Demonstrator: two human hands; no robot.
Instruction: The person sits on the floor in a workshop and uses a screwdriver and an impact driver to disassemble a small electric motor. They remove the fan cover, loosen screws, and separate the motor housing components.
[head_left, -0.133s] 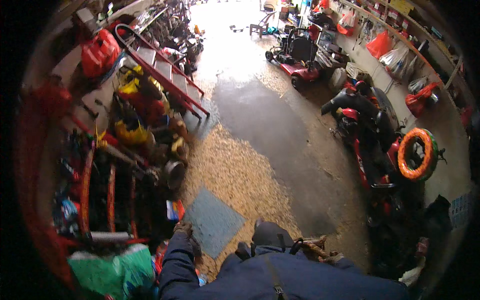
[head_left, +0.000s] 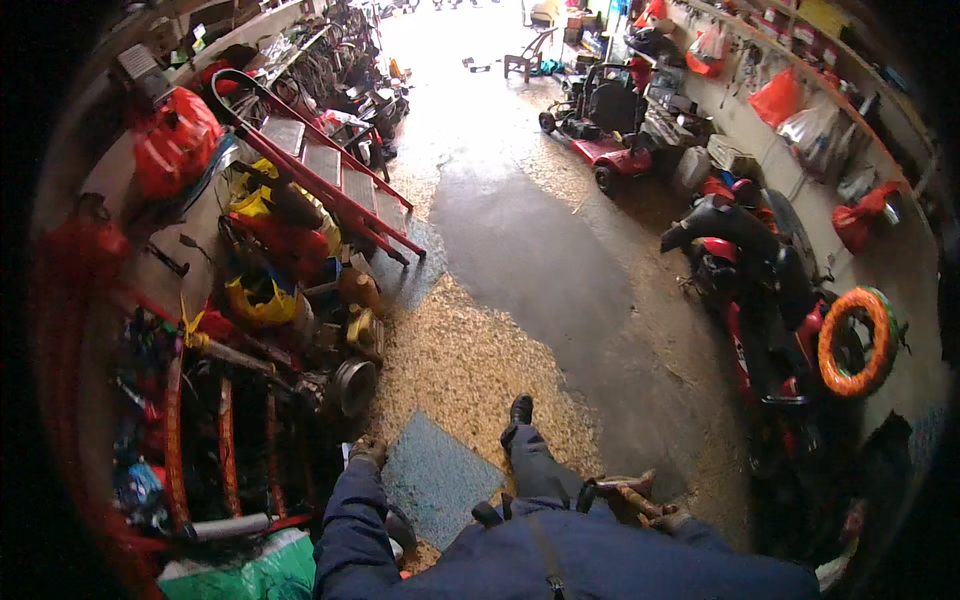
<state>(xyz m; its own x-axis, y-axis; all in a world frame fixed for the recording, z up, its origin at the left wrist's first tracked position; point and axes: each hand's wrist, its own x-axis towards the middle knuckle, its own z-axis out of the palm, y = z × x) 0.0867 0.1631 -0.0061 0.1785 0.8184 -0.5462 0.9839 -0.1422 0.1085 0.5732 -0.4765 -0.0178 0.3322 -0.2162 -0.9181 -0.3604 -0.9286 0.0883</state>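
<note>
My left hand point(head_left: 368, 450), in a dark glove, hangs low at my left side with its fingers curled in. A small white and blue thing point(head_left: 347, 453) shows at its edge; whether the hand holds it I cannot tell. My right hand point(head_left: 672, 520), also gloved, is low on the right, partly hidden by my dark blue jacket point(head_left: 590, 550). It is closed round a brown, stick-like object point(head_left: 632, 495), whose far end points ahead and left. One dark boot point(head_left: 520, 410) is stretched out in front of me on the speckled floor.
On the left lean a red stepladder point(head_left: 320, 165) and a red metal frame point(head_left: 225, 440) among tools and bags. A blue-grey mat point(head_left: 440, 475) lies by my left hand. To the right stand a red mobility scooter point(head_left: 605, 150), another red vehicle point(head_left: 745, 300) and an orange ring point(head_left: 858, 342).
My boot has come forward into view, and the surroundings have shifted as I move. The red, white and blue packet beside my left hand is now mostly out of sight.
</note>
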